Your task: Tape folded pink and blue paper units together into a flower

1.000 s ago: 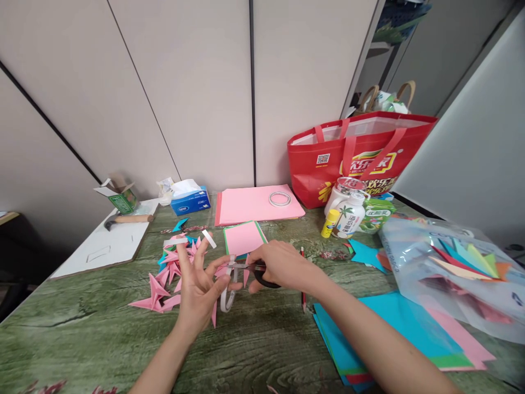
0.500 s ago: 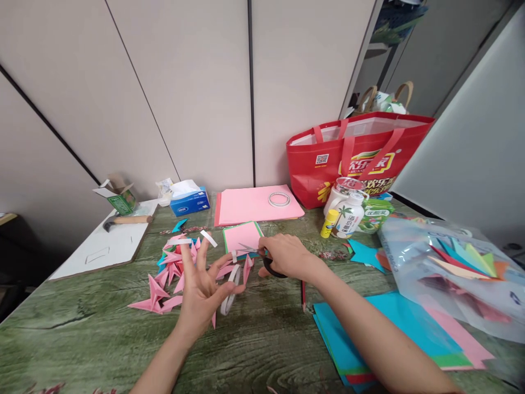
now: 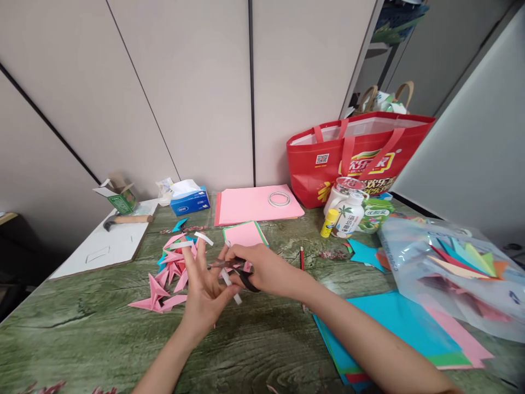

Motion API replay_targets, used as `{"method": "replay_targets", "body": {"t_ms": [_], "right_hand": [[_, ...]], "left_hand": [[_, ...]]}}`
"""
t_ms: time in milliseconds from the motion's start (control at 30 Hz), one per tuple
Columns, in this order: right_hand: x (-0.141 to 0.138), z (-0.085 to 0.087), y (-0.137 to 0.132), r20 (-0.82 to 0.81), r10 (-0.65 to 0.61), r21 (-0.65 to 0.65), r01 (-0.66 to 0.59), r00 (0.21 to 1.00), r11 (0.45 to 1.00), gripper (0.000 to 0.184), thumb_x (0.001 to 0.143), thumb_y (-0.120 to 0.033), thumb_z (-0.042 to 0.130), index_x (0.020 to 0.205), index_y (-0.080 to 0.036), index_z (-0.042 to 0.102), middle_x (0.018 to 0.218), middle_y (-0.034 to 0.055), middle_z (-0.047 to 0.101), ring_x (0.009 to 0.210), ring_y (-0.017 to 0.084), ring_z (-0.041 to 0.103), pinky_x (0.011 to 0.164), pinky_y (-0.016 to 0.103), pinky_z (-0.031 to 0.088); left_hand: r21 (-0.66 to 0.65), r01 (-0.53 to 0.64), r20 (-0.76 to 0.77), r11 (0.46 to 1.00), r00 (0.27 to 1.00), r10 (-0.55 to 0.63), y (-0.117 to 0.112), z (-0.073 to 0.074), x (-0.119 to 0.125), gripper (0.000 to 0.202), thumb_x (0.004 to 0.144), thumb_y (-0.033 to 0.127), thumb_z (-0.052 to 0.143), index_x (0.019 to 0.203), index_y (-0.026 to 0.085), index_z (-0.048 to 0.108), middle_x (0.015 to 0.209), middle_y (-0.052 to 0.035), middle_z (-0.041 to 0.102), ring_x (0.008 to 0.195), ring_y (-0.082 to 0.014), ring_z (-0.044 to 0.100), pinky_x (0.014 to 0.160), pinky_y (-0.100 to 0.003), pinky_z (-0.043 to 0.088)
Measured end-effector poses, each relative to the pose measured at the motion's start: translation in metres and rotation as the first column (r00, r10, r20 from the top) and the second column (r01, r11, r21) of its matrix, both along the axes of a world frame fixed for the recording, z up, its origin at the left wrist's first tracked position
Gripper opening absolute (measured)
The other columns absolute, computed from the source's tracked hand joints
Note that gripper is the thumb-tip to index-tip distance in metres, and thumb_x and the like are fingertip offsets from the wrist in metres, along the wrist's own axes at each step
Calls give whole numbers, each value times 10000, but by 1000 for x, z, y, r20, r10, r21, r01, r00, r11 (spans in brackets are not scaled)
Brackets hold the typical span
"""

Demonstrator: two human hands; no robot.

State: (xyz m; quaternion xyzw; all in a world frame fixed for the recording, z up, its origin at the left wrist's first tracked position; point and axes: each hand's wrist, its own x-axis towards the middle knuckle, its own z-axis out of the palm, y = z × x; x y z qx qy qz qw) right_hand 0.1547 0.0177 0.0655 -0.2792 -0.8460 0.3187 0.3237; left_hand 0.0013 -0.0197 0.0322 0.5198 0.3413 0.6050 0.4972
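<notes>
Head view: from my remote seat I see both bare hands close together above the green wood-grained surface (image 3: 94, 345). The left hand (image 3: 203, 293), fingers spread, pinches a narrow white strip (image 3: 226, 277) at its thumb; the strip is flat and ribbon-like, slanting down past the thumb with its lower end loose. Two short white pieces (image 3: 180, 245) cling to two fingertips of that hand. The right hand (image 3: 273, 268) is wrapped around dark-handled scissors (image 3: 246, 280), blades pointed at the left hand's fingers, near the strip; I cannot tell whether they touch it.

Blue sheets (image 3: 402, 312) lie under the right forearm. Pink folded paper shapes (image 3: 153, 293) are heaped just left of the left hand. Well right of the right hand, a translucent plastic bag (image 3: 410, 257) holds folded paper pieces (image 3: 471, 257) in red, blue, green and orange.

Just past the right hand sits a small pink-topped paper stack (image 3: 246, 234). Farther off, beyond the left hand, a blue tissue box (image 3: 191, 202) has white tissue rising from its top; left of it stands a green box (image 3: 123, 203) with raised flaps, contents hidden from me. Beyond the right hand stand a white bottle (image 3: 348, 216) and, behind it, a red tote bag (image 3: 359, 164), gaping at the top, its pale lining visible.
</notes>
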Motion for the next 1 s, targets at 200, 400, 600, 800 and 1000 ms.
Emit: {"method": "replay_targets", "body": {"t_ms": [200, 400, 600, 800, 1000], "right_hand": [[1, -3, 2, 71, 27, 51, -31, 997, 998, 348, 677, -6, 507, 942, -218, 583, 876, -8, 671, 729, 114, 590, 660, 201, 388], [-2, -4, 2, 45, -20, 56, 18, 999, 998, 289, 649, -12, 549, 867, -192, 606, 758, -19, 658, 652, 95, 554, 616, 191, 378], [-3, -2, 3, -149, -60, -66, 51, 987, 997, 113, 702, -139, 598, 807, -162, 562, 709, -20, 598, 599, 84, 479, 559, 186, 380], [-5, -1, -1, -179, 30, -59, -42, 983, 997, 180, 675, -99, 605, 836, -173, 574, 788, -11, 618, 685, 103, 542, 629, 195, 417], [-8, -6, 1, -236, -1, -14, -2, 972, 1000, 166, 704, -108, 586, 854, -179, 568, 812, -5, 611, 705, 102, 533, 639, 200, 414]], "left_hand": [[-41, 5, -16, 999, 1000, -6, 1, -3, -2, 1167, 598, 109, 748, 1283, 584, -69, 1493, 0, -164, 1261, -316, 349, 658, -231, 550], [-106, 57, -21, 993, 998, -59, 2, -9, -3, 1188, 565, 111, 769, 1309, 550, -46, 1505, -42, -89, 1107, -267, 522, 615, -239, 556], [-253, 59, 181, 966, 983, -13, 7, -7, -7, 863, 717, 324, 664, 1345, 492, 97, 1508, -15, 66, 1079, -210, 526, 638, -246, 543], [-363, 37, 201, 931, 979, 39, 9, -11, -8, 804, 719, 215, 647, 1352, 435, 203, 1448, -9, 289, 969, -170, 584, 633, -222, 531], [-440, 134, 263, 888, 965, -15, 7, -18, -5, 687, 723, 241, 640, 1327, 325, 325, 1272, -67, 520, 1012, -234, 579, 790, -342, 511]]}}
